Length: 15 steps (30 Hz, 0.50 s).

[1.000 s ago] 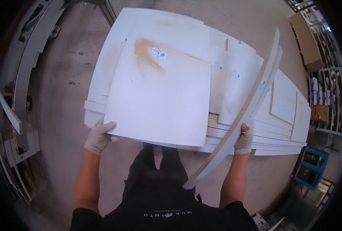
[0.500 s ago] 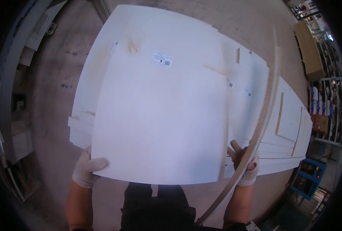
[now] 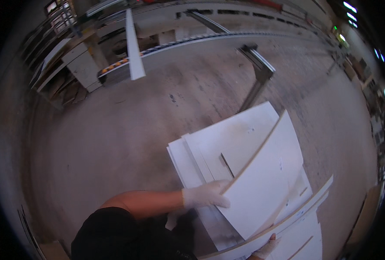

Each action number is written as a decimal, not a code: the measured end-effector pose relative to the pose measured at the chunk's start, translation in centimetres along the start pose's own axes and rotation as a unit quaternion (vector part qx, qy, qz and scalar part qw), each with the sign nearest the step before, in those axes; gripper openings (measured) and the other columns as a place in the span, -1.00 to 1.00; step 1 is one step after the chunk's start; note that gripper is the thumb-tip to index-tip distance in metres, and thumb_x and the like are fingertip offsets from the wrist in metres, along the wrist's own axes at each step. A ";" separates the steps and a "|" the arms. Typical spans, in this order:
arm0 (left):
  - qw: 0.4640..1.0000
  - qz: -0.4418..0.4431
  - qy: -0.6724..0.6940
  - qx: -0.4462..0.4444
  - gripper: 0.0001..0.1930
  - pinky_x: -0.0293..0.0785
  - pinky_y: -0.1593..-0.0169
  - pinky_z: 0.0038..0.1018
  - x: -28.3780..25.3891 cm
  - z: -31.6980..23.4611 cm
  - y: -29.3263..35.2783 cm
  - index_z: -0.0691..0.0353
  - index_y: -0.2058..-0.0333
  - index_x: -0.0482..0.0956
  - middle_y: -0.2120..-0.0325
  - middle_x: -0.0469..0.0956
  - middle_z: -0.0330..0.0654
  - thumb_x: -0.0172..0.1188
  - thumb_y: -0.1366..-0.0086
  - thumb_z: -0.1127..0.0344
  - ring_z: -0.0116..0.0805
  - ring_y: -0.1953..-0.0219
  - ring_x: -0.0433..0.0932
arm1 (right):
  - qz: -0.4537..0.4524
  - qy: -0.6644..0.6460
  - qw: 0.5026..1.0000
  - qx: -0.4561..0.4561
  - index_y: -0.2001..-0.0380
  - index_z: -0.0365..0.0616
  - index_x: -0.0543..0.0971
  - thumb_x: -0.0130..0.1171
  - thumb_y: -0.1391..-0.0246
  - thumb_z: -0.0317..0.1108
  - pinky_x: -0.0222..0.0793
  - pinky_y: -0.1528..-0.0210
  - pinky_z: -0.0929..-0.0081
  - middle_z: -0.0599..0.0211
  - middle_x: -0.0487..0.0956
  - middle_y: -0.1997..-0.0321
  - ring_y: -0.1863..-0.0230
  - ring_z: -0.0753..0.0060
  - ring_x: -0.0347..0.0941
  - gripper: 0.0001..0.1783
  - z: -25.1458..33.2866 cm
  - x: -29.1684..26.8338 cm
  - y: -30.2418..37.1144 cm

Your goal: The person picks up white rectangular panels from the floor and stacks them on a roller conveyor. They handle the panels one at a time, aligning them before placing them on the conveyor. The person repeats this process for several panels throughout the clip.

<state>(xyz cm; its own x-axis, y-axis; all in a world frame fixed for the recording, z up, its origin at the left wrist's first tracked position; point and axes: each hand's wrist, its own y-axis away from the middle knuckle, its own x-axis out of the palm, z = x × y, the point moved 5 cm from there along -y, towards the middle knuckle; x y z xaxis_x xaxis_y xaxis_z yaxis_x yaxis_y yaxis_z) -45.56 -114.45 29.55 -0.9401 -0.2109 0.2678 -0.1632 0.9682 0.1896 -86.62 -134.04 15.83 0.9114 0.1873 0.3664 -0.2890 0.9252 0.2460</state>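
Observation:
My left hand (image 3: 207, 195), in a pale knit glove, grips the left edge of a large white panel (image 3: 270, 173). The panel lies askew over a stack of white boards (image 3: 231, 123), its left edge looking raised. At the lower edge of the picture my gloved right hand (image 3: 267, 249) is closed around a long, narrow white strip (image 3: 283, 225) with a tan edge, its thumb showing on the near side. Most of the right fingers are hidden by the strip. Small labels and brownish marks show on the boards.
Beyond the stack runs a long conveyor rail (image 3: 179, 44) with a white bar (image 3: 134, 47) across its left end. A metal leg (image 3: 257, 78) stands close to the stack's far corner. White cabinets (image 3: 83, 65) stand at the far left, with bare floor (image 3: 105, 134) between.
My view has swung left, so the stack now sits at lower right and the conveyor shows. The white panel appears turned and tilted; both hands keep their hold.

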 end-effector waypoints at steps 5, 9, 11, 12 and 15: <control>0.999 0.039 0.008 -0.006 -0.26 0.50 -0.26 -0.38 0.3 -3.8 5.0 0.45 -0.34 0.41 -0.14 0.63 -0.10 0.42 -0.24 0.24 -0.39 -0.17 0.53 | -0.038 -0.006 0.999 0.010 -0.43 -0.25 0.42 0.40 -0.23 -0.03 0.39 -0.43 -0.09 -0.11 0.56 -0.33 -0.36 -0.19 0.49 -0.17 -0.2 4.9 3.5; 0.997 -0.004 -0.010 0.073 -0.28 0.48 -0.31 -0.37 -2.6 -7.5 12.1 0.50 -0.29 0.40 -0.13 0.61 -0.02 0.41 -0.21 0.29 -0.31 -0.18 0.55 | -0.057 -0.006 0.998 -0.026 -0.33 -0.26 0.51 0.40 -0.25 -0.11 0.45 -0.33 -0.14 -0.14 0.61 -0.24 -0.29 -0.26 0.53 -0.31 3.7 12.6 8.0; 0.993 -0.030 -0.067 0.091 -0.27 0.47 -0.33 -0.37 -5.2 -9.0 15.9 0.50 -0.31 0.39 -0.15 0.61 -0.01 0.41 -0.21 0.30 -0.30 -0.21 0.54 | -0.002 -0.024 0.999 -0.044 -0.28 -0.26 0.56 0.40 -0.25 -0.16 0.48 -0.28 -0.17 -0.16 0.64 -0.19 -0.26 -0.30 0.55 -0.38 5.9 17.0 10.1; 0.993 -0.030 -0.040 0.111 -0.26 0.45 -0.35 -0.35 -6.6 -9.9 18.2 0.49 -0.33 0.37 -0.17 0.60 -0.02 0.41 -0.22 0.31 -0.29 -0.22 0.53 | 0.089 -0.042 0.994 -0.050 -0.37 -0.26 0.49 0.36 -0.27 -0.07 0.40 -0.39 -0.11 -0.12 0.60 -0.28 -0.33 -0.20 0.50 -0.28 6.6 20.0 10.8; 0.986 -0.043 0.021 0.161 -0.23 0.41 -0.40 -0.30 -11.6 -12.3 27.0 0.47 -0.37 0.31 -0.23 0.55 -0.04 0.40 -0.25 0.33 -0.28 -0.26 0.51 | 0.268 -0.058 0.958 -0.082 -0.52 -0.27 0.37 0.29 -0.33 0.08 0.23 -0.61 0.00 -0.04 0.53 -0.45 -0.48 0.02 0.41 -0.12 8.2 28.7 14.4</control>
<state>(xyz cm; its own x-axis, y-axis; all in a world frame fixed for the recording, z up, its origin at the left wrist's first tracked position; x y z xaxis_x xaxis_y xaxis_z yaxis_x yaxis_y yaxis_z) -35.33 -87.54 43.17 -0.9067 -0.2925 0.3038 -0.3345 0.9375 -0.0957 -67.02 -118.09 37.25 0.6030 0.6217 0.4999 -0.6481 0.7472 -0.1475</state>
